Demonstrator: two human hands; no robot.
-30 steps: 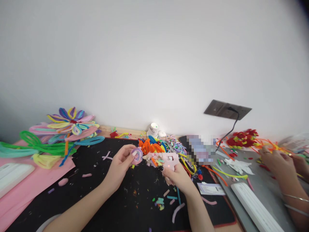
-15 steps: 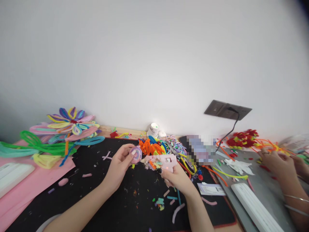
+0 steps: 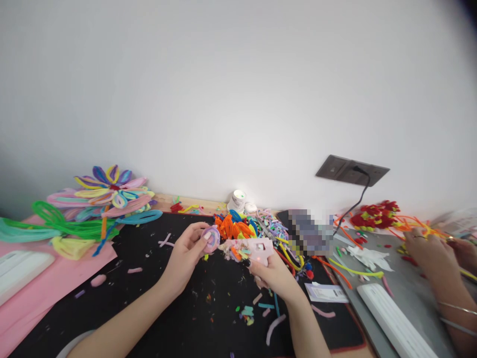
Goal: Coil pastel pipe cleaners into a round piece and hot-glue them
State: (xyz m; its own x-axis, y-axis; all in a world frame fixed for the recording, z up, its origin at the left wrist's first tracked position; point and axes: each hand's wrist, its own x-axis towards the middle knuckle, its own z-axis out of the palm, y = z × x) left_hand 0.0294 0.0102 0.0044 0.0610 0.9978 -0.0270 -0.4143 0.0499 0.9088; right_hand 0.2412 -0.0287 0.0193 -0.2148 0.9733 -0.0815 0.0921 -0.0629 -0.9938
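Observation:
My left hand [image 3: 190,248] pinches a small round coil of purple and pink pipe cleaner [image 3: 211,239] between thumb and fingers. My right hand [image 3: 270,275] is closed around a pink glue gun [image 3: 261,250] with a small red light on its body. The front of the gun points left at the coil, a short gap from it, and bits of coloured fuzz cling around its tip. Just behind the gun lie orange pipe-cleaner loops [image 3: 233,227]. Both hands are above a black mat [image 3: 160,318].
A large pipe-cleaner flower [image 3: 114,188] and green loops [image 3: 74,228] lie at the left on pink paper [image 3: 48,288]. Scraps surround a white cup [image 3: 237,201]. A phone [image 3: 309,231] lies right of centre. Another person's hands [image 3: 432,253] work at the right, near a white bar [image 3: 395,318].
My hands, the coil and the glue gun stay almost where they were. The coil has tilted slightly. At the right, the other person's hands have shifted a little with a yellow strand now visible.

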